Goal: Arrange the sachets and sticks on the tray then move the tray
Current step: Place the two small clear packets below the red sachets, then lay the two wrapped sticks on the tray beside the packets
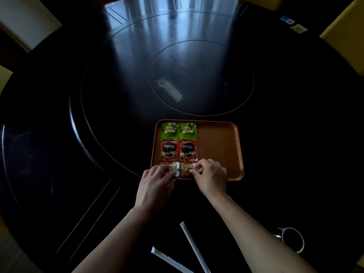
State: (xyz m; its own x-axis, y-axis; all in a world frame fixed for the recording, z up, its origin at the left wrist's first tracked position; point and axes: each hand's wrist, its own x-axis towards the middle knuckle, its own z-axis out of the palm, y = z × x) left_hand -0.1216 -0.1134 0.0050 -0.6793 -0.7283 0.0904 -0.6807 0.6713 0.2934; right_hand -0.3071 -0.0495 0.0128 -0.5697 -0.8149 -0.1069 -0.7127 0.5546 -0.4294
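A brown wooden tray (218,146) lies on the dark round table. Its left half holds two green Lipton sachets (178,131) at the back, two red Nescafe sachets (178,151) in the middle, and two brown sachets in the front row. My left hand (155,183) has its fingers on the left brown sachet (169,166). My right hand (210,176) pinches the right brown sachet (185,170). Two white paper sticks lie on the table near me, one long (194,247) and one at the lower edge (171,261).
A glass lazy Susan disc (201,77) with a small packet (169,91) under it sits behind the tray. A glass mug (291,239) stands at the lower right. Chairs ring the table; cards (293,24) lie at the far right.
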